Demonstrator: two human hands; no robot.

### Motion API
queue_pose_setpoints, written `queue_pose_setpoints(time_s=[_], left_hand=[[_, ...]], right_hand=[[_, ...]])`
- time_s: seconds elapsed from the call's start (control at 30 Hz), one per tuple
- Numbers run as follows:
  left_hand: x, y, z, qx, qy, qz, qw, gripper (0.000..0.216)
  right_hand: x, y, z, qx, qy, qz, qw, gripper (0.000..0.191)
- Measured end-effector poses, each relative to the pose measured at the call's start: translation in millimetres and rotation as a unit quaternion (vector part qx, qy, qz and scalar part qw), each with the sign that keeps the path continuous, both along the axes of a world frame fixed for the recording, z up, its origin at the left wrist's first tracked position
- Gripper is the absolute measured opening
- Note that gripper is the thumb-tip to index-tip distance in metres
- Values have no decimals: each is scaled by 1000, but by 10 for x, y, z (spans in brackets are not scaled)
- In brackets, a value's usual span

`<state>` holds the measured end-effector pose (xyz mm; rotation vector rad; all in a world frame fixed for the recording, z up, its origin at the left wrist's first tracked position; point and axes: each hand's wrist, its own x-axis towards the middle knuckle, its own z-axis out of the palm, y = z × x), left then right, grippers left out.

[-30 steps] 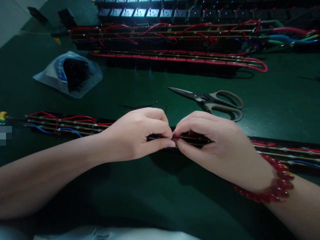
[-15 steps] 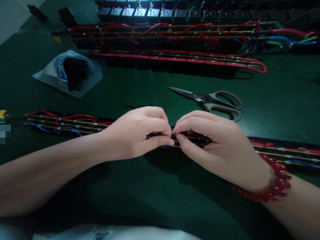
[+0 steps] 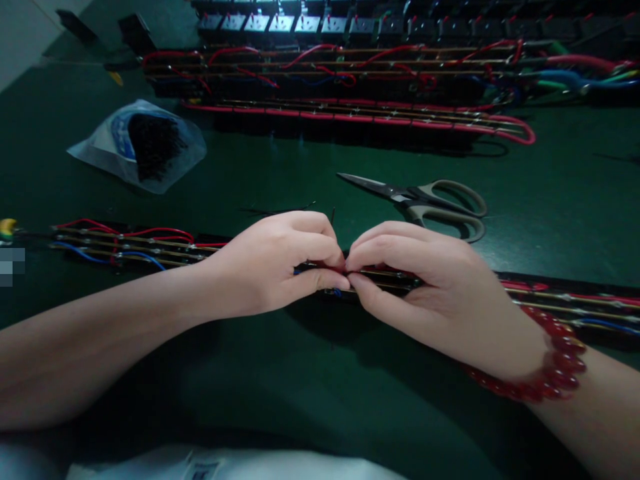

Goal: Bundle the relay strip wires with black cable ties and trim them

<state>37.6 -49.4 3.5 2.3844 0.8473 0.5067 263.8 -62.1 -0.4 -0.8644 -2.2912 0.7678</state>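
Both hands meet over a long narrow strip [image 3: 560,301] with brass-coloured rails and red and blue wires, lying across the bench. My left hand [image 3: 280,260] is closed in a pinch, thumb and index fingertips at the strip's middle. Opposite it, the fingertips of my right hand [image 3: 425,277] are pinched together, touching or nearly touching the left ones. Whatever small thing lies between the fingertips is hidden. A thin black tail [image 3: 333,215] sticks up just behind my left knuckles. Beyond that hand lie thin black strands [image 3: 277,212], which look like cable ties.
Scissors [image 3: 405,195] with grey handles lie behind my right hand. A clear plastic bag [image 3: 187,150] of thin black strands rests at the left. Farther back are another wired strip [image 3: 360,122] edged with red cable and a larger wired assembly [image 3: 320,63].
The right fingertips have closed in slightly against the left ones at the strip. The rest of the scene shows only a very slight shift of view.
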Motion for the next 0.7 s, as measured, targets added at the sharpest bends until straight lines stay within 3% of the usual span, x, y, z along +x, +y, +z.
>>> queue_pose_setpoints(time_s=[0.3,0.7], left_hand=[[3,-26,16,-28,-16,21,999,11],[-5,-26,13,-31,-32,2,999,9]], right_hand=[[8,-3,-8,13,6,6,1000,13],[26,1,-9,13,9,10,1000,16]])
